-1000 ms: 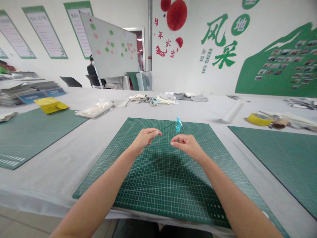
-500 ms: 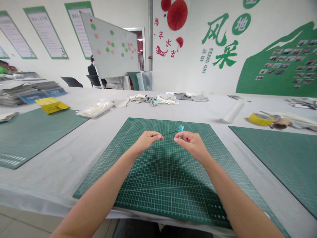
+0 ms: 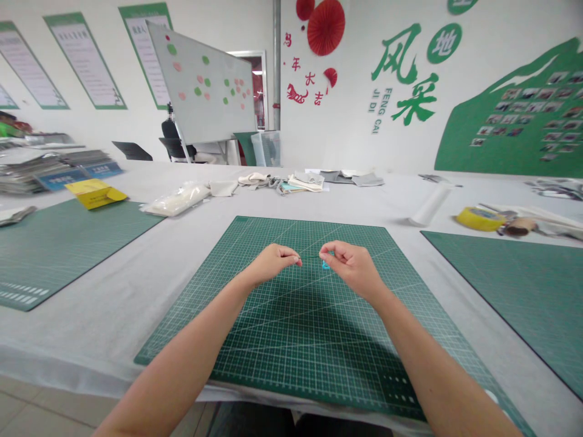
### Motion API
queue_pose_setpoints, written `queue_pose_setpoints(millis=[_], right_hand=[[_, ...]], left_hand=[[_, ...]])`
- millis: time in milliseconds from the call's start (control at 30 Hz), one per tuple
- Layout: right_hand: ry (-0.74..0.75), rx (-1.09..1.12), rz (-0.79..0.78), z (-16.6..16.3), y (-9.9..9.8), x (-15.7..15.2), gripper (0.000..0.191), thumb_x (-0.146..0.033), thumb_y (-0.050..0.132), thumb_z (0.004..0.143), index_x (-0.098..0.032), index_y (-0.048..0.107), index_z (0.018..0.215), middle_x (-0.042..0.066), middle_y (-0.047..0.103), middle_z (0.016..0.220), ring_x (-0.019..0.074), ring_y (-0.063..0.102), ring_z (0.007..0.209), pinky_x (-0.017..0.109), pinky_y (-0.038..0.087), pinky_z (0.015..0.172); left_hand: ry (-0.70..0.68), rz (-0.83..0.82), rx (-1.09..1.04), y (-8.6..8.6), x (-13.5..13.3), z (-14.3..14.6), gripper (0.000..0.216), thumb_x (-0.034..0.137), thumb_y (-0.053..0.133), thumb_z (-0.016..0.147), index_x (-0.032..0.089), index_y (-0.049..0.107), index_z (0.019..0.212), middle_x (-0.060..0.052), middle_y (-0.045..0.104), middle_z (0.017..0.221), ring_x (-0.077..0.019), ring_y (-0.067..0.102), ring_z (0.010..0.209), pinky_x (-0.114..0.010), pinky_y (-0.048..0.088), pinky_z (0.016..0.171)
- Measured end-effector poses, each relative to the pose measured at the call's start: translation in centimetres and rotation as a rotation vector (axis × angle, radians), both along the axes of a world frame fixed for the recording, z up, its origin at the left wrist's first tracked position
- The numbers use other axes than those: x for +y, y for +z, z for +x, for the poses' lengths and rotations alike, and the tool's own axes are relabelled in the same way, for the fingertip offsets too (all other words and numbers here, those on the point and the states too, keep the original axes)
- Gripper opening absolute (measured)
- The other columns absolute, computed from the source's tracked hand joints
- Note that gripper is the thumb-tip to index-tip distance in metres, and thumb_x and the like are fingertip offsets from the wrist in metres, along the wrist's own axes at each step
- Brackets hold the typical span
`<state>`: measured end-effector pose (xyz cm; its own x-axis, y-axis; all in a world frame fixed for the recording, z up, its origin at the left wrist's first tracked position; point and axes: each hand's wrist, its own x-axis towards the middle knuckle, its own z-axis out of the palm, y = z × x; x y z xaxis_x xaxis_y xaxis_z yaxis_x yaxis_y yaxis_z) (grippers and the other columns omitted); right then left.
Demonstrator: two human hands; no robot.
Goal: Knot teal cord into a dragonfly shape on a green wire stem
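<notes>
While a yellow box (image 3: pixel 95 193) and a bag (image 3: pixel 175 200) are seen far left on the table, the left hand (image 3: pixel 273 263) is held over the mat (image 3: pixel 296 346), fingertips pinched shut; what is pinched cannot be told. Just beside it, a teal piece (image 3: pixel 326 265) is gripped in the pinched right hand (image 3: pixel 354 268), above the mat's middle. Tape (image 3: pixel 478 218) is seen far right.

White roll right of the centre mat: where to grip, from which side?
Grip the white roll across its middle, from above, fingers on its two long flanks. It lies on its side, pointing away from the camera, with bare tablecloth on both flanks, so a top-down pinch likely meets nothing.
</notes>
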<state>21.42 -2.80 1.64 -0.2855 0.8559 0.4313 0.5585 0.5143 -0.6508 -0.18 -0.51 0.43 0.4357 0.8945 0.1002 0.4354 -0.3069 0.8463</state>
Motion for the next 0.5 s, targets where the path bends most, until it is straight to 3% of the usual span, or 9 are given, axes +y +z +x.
queue_pose_setpoints(millis=[267,500], right_hand=[[-0.031,-0.026,0.026,0.6,-0.4,0.6,0.022,-0.037,0.053,0.085,-0.020,0.066,0.082,-0.004,0.040,0.050,0.0099,0.035,0.048,0.025,0.029,0.051],[0.030,-0.025,-0.062,1.1,-0.6,1.3,0.023,-0.039,0.054,0.083,-0.019,0.066,0.081,-0.004,0.042,0.052,0.0091,0.032,0.048,0.024,0.026,0.049]], left_hand=[[-0.158,-0.052,0.045,-0.1,0.0,-0.4,0.023,0.027,0.052,0.080,0.018,0.074,0.076,-0.003,0.072,0.083,-0.0189,0.062,0.084,-0.029,0.041,0.079],[-0.330,-0.097,0.087,0.3,-0.1,-0.6,0.020,0.026,0.055,0.079,0.020,0.074,0.075,0.000,0.071,0.075,-0.0154,0.061,0.077,-0.026,0.042,0.076]])
